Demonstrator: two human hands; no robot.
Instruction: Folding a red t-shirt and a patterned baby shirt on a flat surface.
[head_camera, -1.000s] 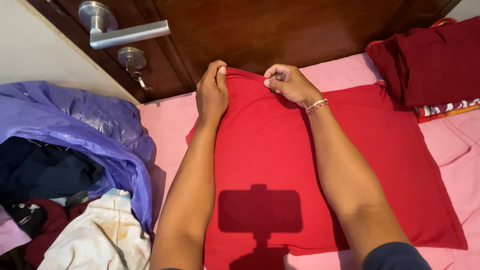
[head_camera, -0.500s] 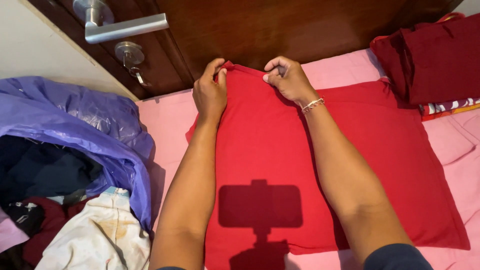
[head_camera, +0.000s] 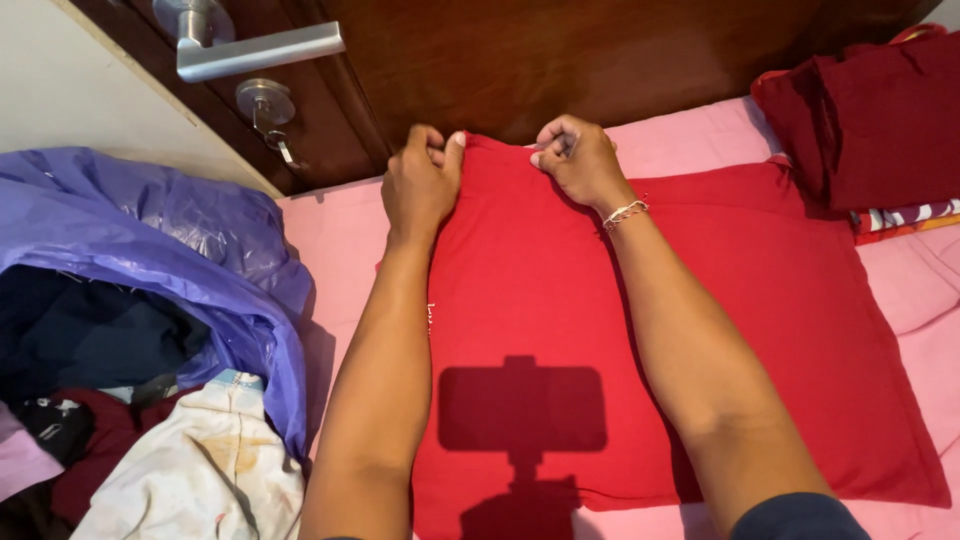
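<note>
Starting from the left, I see a purple plastic bag (head_camera: 170, 240) full of dark clothes, and a stained white cloth (head_camera: 200, 480) lies just in front of it, near my left elbow. If my left forearm moves outward, it can catch this pile and drag something onto the pink bedsheet (head_camera: 335, 235).

My left hand (head_camera: 420, 185) is closed, the thumb pressing the fingers onto the far left corner of the red garment (head_camera: 540, 290). The garment lies flat on the bed, folded into a narrow strip between my two arms, on top of a red pillow (head_camera: 800, 330). My right hand (head_camera: 575, 160), with a thin bracelet (head_camera: 626, 212) at the wrist, is closed too, pinching the far right corner. Both pinches take only the edge of the cloth, so I think a corner can slip out if I pull too hard or unevenly, and then the fold will open or go crooked.

Because the pillow under it is soft and almost the same colour, I judge that I can take the pillow cover together with the garment without noticing. The wooden door (head_camera: 560, 60) with a metal handle (head_camera: 255, 50) stands very close behind my knuckles, so a push forward can knock them on it. At the far right, folded dark red cloth (head_camera: 870, 120) is well apart.
</note>
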